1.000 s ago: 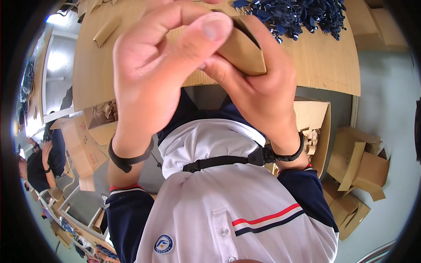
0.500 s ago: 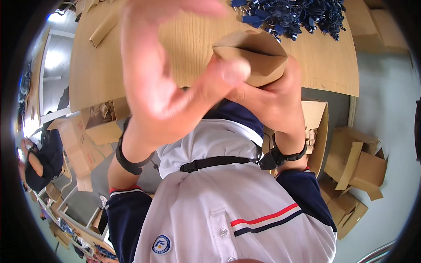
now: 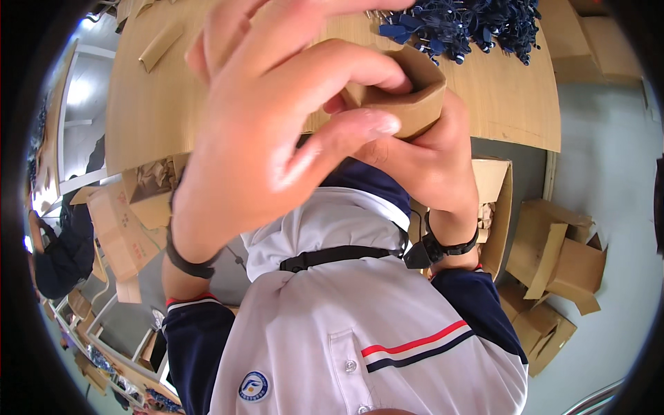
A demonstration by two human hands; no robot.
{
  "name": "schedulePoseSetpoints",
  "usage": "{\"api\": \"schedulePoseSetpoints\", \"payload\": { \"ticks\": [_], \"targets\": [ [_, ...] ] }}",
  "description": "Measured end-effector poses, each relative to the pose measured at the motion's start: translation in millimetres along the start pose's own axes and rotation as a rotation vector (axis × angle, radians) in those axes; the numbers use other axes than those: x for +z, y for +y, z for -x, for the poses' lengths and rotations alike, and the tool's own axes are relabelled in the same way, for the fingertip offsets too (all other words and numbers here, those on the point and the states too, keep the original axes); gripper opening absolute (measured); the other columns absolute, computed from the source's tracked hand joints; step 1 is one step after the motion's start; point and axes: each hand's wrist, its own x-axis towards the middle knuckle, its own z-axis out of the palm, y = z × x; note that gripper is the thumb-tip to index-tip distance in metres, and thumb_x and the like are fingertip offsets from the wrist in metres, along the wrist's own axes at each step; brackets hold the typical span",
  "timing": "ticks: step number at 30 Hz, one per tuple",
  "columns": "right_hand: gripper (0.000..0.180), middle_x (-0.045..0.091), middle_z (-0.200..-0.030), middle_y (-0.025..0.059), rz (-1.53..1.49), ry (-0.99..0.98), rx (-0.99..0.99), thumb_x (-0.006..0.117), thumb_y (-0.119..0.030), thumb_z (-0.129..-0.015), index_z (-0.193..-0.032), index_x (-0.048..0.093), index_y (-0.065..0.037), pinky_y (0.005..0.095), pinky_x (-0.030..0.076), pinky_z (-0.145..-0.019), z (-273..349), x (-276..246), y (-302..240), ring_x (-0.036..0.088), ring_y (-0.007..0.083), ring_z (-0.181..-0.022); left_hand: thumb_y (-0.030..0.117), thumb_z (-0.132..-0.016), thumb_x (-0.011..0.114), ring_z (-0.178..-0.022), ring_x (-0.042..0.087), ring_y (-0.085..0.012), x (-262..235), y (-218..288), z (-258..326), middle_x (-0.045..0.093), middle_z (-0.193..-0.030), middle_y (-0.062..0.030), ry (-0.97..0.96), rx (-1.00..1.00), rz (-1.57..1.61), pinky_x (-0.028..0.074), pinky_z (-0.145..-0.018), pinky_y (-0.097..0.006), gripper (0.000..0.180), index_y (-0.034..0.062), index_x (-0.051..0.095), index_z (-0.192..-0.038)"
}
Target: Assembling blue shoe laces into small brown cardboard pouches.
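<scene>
The left hand [image 3: 277,131] is up close to the camera, big and a bit blurry; its thumb and first finger pinch the near edge of a small brown cardboard box [image 3: 404,97]; the other fingers are spread above it. The right hand [image 3: 429,159] is under and behind the box; it cups the box from below, with its fingers wrapped round the far side. So both hands are grasping the same box, held up in the air in front of the chest, above the edge of the wooden table [image 3: 152,111].

The box looks half made; its top is open and one wall curves in; my guess is that the person is folding it into shape. The next move likely needs the left thumb to push the loose flap down and in, while the right hand keeps the box steady; a soft push would be best, since thin card bends easily.

Each wrist wears a black band [image 3: 449,245]; a black strap [image 3: 339,254] runs across the white shirt. On the table past the hands lies a heap of dark blue cords with tags [image 3: 463,24] and a flat strip of card [image 3: 160,47]. On the floor to the right sit more flat brown boxes [image 3: 553,256]; an open carton [image 3: 494,200] stands just beside the right arm; at the far left another person [image 3: 59,249] in dark clothes bends over.
</scene>
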Motion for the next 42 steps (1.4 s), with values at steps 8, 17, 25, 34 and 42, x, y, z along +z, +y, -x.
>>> {"api": "schedulePoseSetpoints", "payload": {
  "ticks": [8, 17, 25, 34, 42],
  "targets": [
    [0.028, 0.062, -0.09, 0.0037, -0.093, -0.043, 0.016, 0.071, -0.008, -0.086, -0.11, 0.058, -0.001, 0.0271, 0.047, -0.075, 1.7, 1.7, 4.5, 0.057, 0.0111, -0.084, 0.025, -0.079, 0.075, -0.108, 0.052, -0.029, 5.4, -23.3, -1.8, 0.063, -0.117, -0.0094, 0.053, 0.281, -0.058, 0.038, -0.098, -0.04, 0.018, 0.0097, 0.068, -0.087],
    [0.028, 0.055, -0.101, 0.0025, -0.568, 0.022, 0.133, 0.052, -0.007, -0.098, -0.124, 0.044, -0.001, 0.0218, 0.045, -0.073, 10.4, 11.6, -4.7, 0.053, 0.0073, -0.089, 0.014, -0.063, 0.084, -0.113, 0.059, -0.0305, 44.8, 5.5, 13.1, 0.064, -0.122, -0.0091, 0.301, 0.212, -0.021, 0.043, -0.089, -0.037, 0.056, 0.0054, 0.062, -0.114],
    [0.049, 0.054, -0.114, 0.007, -0.354, 0.224, 0.102, 0.054, -0.01, -0.094, -0.138, 0.033, 0.0, 0.0255, 0.041, -0.09, 1.5, 15.7, -21.6, 0.052, 0.0118, -0.103, -0.007, -0.07, 0.068, -0.113, 0.062, -0.0379, 33.6, -6.4, 8.5, 0.051, -0.138, -0.0249, 0.196, 0.277, 0.121, 0.052, -0.093, -0.037, 0.06, -0.0056, 0.05, -0.127],
    [0.014, 0.062, -0.073, 0.0069, 0.145, 0.35, 0.14, 0.066, 0.0, -0.088, -0.1, 0.061, 0.005, 0.02, 0.04, -0.042, 13.6, -6.5, -20.5, 0.055, 0.0074, -0.051, 0.001, -0.077, 0.074, -0.085, 0.067, -0.0266, 29.6, -34.8, 13.1, 0.047, -0.143, -0.0178, -0.083, 0.15, 0.608, 0.055, -0.068, -0.034, 0.063, 0.0095, 0.052, -0.136],
    [0.018, 0.07, -0.086, 0.0184, 0.973, 0.221, -0.671, 0.072, 0.008, -0.076, -0.09, 0.07, -0.002, 0.0269, 0.049, -0.053, -5.1, -22.2, -23.0, 0.064, 0.0225, -0.061, 0.018, -0.09, 0.067, -0.058, 0.064, -0.0207, 13.9, -1.9, -2.6, 0.068, -0.074, -0.0106, 0.007, -0.313, 0.788, 0.049, -0.056, -0.031, 0.021, 0.0066, 0.064, -0.107]
  ]
}}
